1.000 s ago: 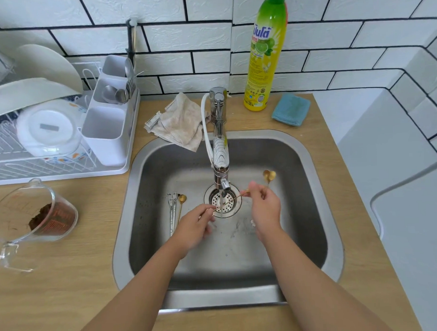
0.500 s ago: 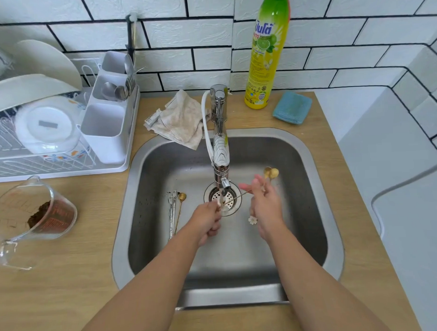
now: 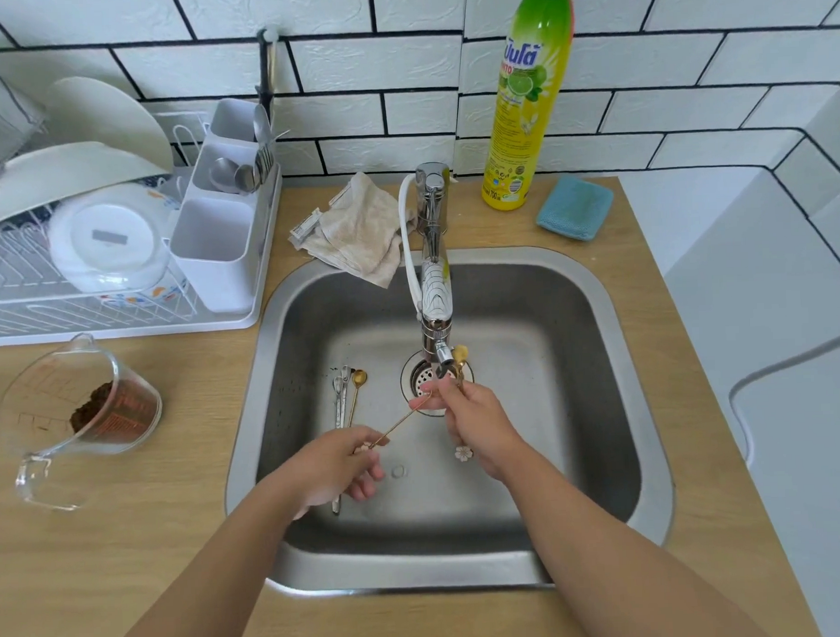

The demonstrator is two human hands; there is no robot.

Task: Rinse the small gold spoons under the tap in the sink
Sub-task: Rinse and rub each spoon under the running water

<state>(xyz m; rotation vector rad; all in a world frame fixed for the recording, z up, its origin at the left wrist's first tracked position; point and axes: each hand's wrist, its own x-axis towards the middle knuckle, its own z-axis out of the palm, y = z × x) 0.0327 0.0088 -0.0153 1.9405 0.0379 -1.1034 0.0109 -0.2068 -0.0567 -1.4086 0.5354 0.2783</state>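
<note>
Leftmost, on the tabletop (image 3: pixel 130 543): white dish rack (image 3: pixel 97 263) with plates and a cutlery caddy; in front of it a glass measuring jug (image 3: pixel 81 416) with brown residue, tipped on its side.

Sink (image 3: pixel 602 407) floor, left of the drain (image 3: pixel 422 380): one gold spoon (image 3: pixel 357 392) lies beside two silver spoons (image 3: pixel 340 392), not in hand, apparently not yet rinsed.

Left hand (image 3: pixel 337 469): thumb and fingertips pinch the flower end of a thin gold spoon (image 3: pixel 402 419), which slants up and right so its bowl end sits at the right hand's fingertips, under the tap (image 3: pixel 435 289) spout. Other fingers loosely curled.

Right hand (image 3: pixel 474 416): curled round a further gold spoon or two (image 3: pixel 460 359), bowl poking up just beside the spout, a flower-shaped handle end showing below the palm. Exact count cannot be told. Its fingertips touch the slanted spoon's bowl end.

Water stream not clearly visible.

Behind the sink: crumpled cloth (image 3: pixel 358 230), dish-soap bottle (image 3: pixel 527 95), blue sponge (image 3: pixel 575 208).

Judgement: mid-rinse, rubbing the bowl of one spoon under the spout. Next move likely calls for keeping the bowl in the stream and turning it, then adding it to the right hand's bundle and reaching left for the spoon on the sink floor. Thin wet handles may slip toward the drain.
</note>
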